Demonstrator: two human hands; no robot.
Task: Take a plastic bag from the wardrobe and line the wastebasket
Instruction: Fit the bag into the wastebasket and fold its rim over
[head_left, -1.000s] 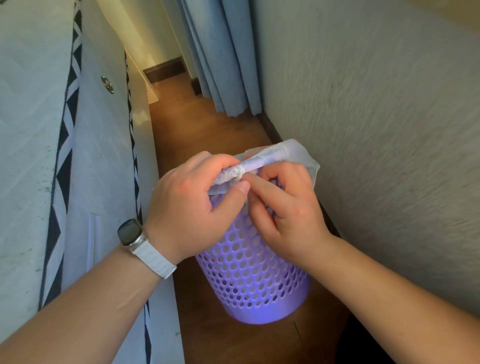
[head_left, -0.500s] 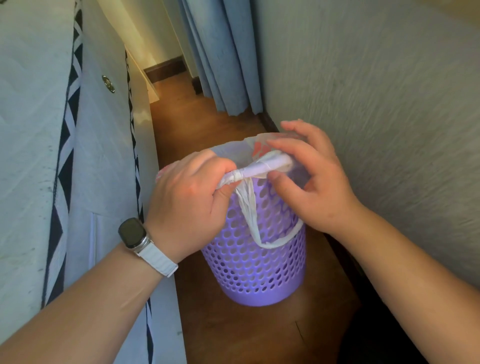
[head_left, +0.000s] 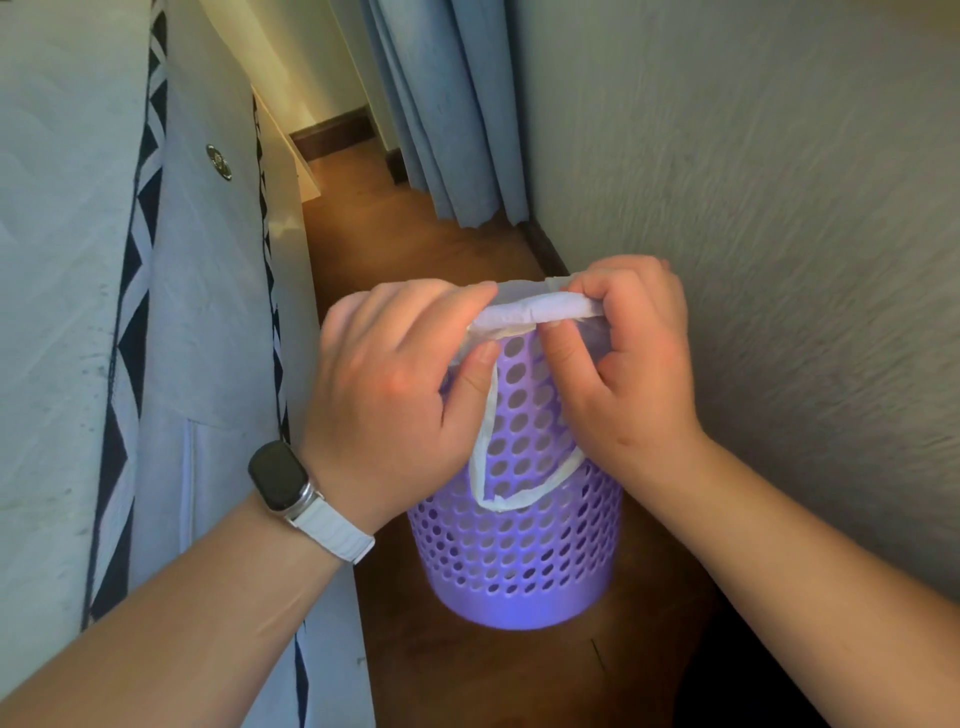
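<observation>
A purple wastebasket (head_left: 519, 561) with round holes stands on the wooden floor between a bed and a wall. A thin white plastic bag (head_left: 537, 314) lies over its near rim, rolled into a band, and one bag handle hangs in a loop down the outside. My left hand (head_left: 395, 384) pinches the rolled edge at the left of the rim. My right hand (head_left: 634, 358) pinches the same edge at the right. The inside of the basket is hidden behind my hands.
A mattress and bed frame (head_left: 197, 291) run along the left, close to the basket. A textured wall (head_left: 779, 208) rises on the right. A blue curtain (head_left: 441, 114) hangs at the far end of the narrow wooden floor (head_left: 415, 244).
My right hand, open above the rim half a second ago, has closed on the rolled bag edge. The two hands now sit farther apart along the rim. The handle loop hangs lower.
</observation>
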